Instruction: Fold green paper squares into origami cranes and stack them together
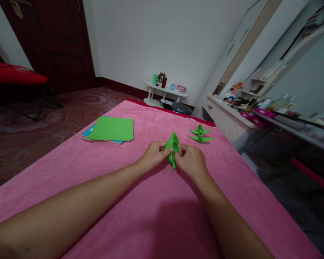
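Head view. Both bare forearms extend from the lower edge over a pink cloth-covered surface (140, 216), a shadow lying on the cloth between them. The left hand (154, 154) pinches the left side of a green folded paper (170, 143) between thumb and fingers. The right hand (192, 158), its fingers curled, pinches the right side of the same piece, which stands between the two hands with one point directed away and another toward the wearer.

Beyond the right hand, and slightly to its right, rests a cluster of green folded forms (201, 133) with pointed tips; the number of separate pieces cannot be told. Beyond the left hand, and well to its left, lies a paper stack (113, 128), green on top, with blue edges projecting beneath.

Farther out, to the right of the right hand, is a white dresser (226, 111) crowded with small items; far to the left of the left hand is a red seat (13, 73). Straight beyond both hands, a low white stand (167, 90) bears a green cup (154, 78), flowers (161, 76) and a red bottle (164, 82). Beyond the left hand, far to its left, is a dark door (62, 43).
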### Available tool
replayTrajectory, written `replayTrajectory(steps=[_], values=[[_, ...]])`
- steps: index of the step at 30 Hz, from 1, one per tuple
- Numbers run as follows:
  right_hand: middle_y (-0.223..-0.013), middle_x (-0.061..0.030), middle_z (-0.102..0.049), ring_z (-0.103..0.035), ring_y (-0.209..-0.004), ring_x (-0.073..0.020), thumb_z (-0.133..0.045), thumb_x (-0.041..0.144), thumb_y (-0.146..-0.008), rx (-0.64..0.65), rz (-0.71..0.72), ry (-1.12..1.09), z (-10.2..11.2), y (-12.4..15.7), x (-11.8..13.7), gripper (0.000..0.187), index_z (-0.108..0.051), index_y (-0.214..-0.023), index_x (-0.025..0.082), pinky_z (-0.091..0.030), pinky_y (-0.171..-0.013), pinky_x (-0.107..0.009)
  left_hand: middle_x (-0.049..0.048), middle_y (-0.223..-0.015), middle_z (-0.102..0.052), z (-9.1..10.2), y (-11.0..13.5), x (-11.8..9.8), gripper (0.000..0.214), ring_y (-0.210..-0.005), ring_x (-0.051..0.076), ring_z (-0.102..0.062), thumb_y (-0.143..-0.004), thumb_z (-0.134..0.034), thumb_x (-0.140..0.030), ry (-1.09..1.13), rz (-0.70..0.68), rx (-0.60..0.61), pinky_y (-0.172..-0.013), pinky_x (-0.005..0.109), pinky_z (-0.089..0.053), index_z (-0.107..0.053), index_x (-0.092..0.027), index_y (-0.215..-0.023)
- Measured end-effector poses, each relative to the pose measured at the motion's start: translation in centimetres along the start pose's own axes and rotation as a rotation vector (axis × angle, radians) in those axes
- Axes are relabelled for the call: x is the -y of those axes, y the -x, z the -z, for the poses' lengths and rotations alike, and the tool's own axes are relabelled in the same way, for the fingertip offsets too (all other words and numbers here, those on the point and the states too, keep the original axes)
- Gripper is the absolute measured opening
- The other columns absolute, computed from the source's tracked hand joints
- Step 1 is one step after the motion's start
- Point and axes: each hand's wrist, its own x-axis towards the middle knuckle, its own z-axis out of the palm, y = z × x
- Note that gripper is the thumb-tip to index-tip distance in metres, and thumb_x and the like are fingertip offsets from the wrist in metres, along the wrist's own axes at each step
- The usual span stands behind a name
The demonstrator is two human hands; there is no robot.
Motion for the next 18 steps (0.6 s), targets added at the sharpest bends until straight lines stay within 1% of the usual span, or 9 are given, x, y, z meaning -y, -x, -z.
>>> replayTrajectory(steps=[3, 6, 8, 10, 12, 13, 15, 18], values=[[-0.052, -0.0007, -0.057, -0.05, -0.051, -0.0145, -0.055, 0.035, -0.071, 0.001, 0.017, 0.01, 0.2, 0.2, 0.4, 0.022, -0.053, -0.055, 0.02, -0.022, -0.048, -0.024, 0.0053, -0.068, -0.062, 0.1, -0.1, 0.5, 0.024, -0.063, 0.014, -0.055, -0.074, -0.062, -0.032, 0.038, -0.005, -0.024, -0.061, 0.025, -0.041, -0.065, -0.009, -0.072], [-0.053, -0.0003, -0.057, -0.05, -0.051, -0.014, -0.057, 0.036, -0.071, -0.026, 0.029, -0.03, 0.2, 0.2, 0.4, 0.022, -0.053, -0.057, 0.02, -0.023, -0.048, -0.024, 0.0058, -0.067, -0.063, 0.1, -0.2, 0.7, 0.024, -0.059, 0.013, -0.055, -0.072, -0.065, -0.033, 0.066, 0.024, -0.096, -0.058, 0.025, -0.042, -0.065, -0.008, -0.069], [-0.053, -0.0003, -0.056, -0.049, -0.051, -0.0135, -0.056, 0.039, -0.074, -0.061, 0.047, -0.116, 0.1, 0.2, 0.3, 0.026, -0.052, -0.057, 0.019, -0.026, -0.049, -0.024, 0.005, -0.064, -0.063, 0.1, -0.2, 0.6, 0.023, -0.056, 0.012, -0.054, -0.071, -0.066, -0.032, 0.093, 0.065, -0.136, -0.055, 0.023, -0.041, -0.065, -0.008, -0.068], [-0.052, -0.0002, -0.054, -0.049, -0.049, -0.0127, -0.049, 0.041, -0.081, -0.056, 0.06, -0.304, -0.1, 0.1, 0.0, 0.033, -0.051, -0.058, 0.018, -0.03, -0.049, -0.023, 0.0048, -0.064, -0.063, 0.0, -0.1, 0.2, 0.023, -0.055, 0.012, -0.055, -0.071, -0.066, -0.031, 0.155, 0.116, -0.156, -0.055, 0.023, -0.043, -0.065, -0.008, -0.07], [-0.051, -0.0001, -0.054, -0.05, -0.046, -0.0121, -0.039, 0.041, -0.087, 0.001, 0.025, -0.57, -0.4, 0.0, -0.3, 0.037, -0.051, -0.061, 0.018, -0.034, -0.048, -0.022, 0.0059, -0.067, -0.064, 0.0, 0.0, -0.1, 0.023, -0.058, 0.013, -0.058, -0.071, -0.066, -0.03, 0.226, 0.153, -0.156, -0.059, 0.024, -0.045, -0.065, -0.008, -0.074], [-0.051, 0.0001, -0.054, -0.05, -0.044, -0.0119, -0.038, 0.04, -0.087, 0.044, -0.014, -0.704, -0.6, -0.2, -0.4, 0.036, -0.051, -0.062, 0.018, -0.035, -0.046, -0.022, 0.0067, -0.069, -0.065, 0.0, 0.0, -0.3, 0.023, -0.06, 0.013, -0.059, -0.071, -0.066, -0.03, 0.251, 0.164, -0.154, -0.061, 0.025, -0.047, -0.066, -0.007, -0.075], [-0.05, 0.0007, -0.055, -0.051, -0.041, -0.0114, -0.044, 0.04, -0.083, 0.122, -0.11, -0.935, -0.9, -0.4, -0.7, 0.03, -0.051, -0.064, 0.017, -0.036, -0.041, -0.02, 0.008, -0.073, -0.066, 0.0, 0.1, -0.4, 0.025, -0.062, 0.014, -0.06, -0.07, -0.067, -0.031, 0.269, 0.177, -0.155, -0.063, 0.026, -0.048, -0.066, -0.007, -0.078], [-0.051, 0.0013, -0.055, -0.05, -0.039, -0.0098, -0.057, 0.039, -0.075, 0.175, -0.227, -1.156, -1.2, -0.7, -0.8, 0.025, -0.052, -0.065, 0.017, -0.036, -0.037, -0.018, 0.0085, -0.076, -0.067, 0.2, 0.1, -0.5, 0.027, -0.063, 0.013, -0.061, -0.069, -0.068, -0.032, 0.271, 0.193, -0.154, -0.064, 0.026, -0.049, -0.067, -0.007, -0.08]])
